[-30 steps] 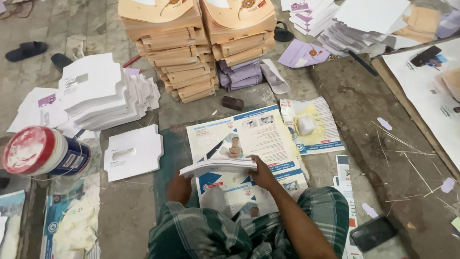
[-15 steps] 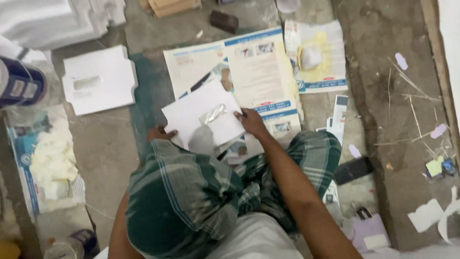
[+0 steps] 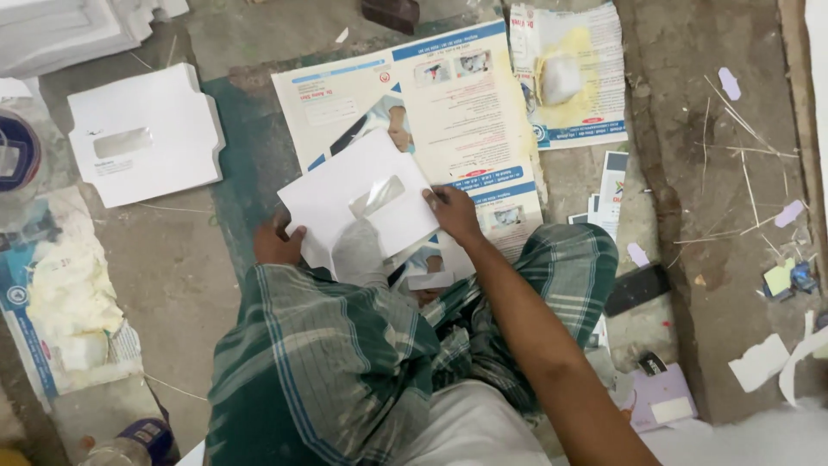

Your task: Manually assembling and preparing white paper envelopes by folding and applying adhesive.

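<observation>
Head view is looking straight down at a person sitting on the floor, and both hands are working a white window envelope lying flat on a printed poster in front of the knees. The left hand is gripping the envelope's near left corner, fingers curled around the edge and thumb on top. The right hand is pressing on the envelope's right edge with fingers close together and fairly flat, pinning the paper rather than grasping it.

Judging by this, the step in hand is squaring and flattening the envelope blank on the poster. The next move would call for a steady hold from the left hand while the right runs along an edge, keeping the sheet from sliding.

The envelope's long axis is running diagonally, from near left up to far right of the poster, with the clear window tilted the same way, its upper end pointing toward the poster's far right. Left of the poster, a second envelope blank is lying apart. Beyond the poster's right edge, a smaller leaflet is carrying a white lump.
</observation>
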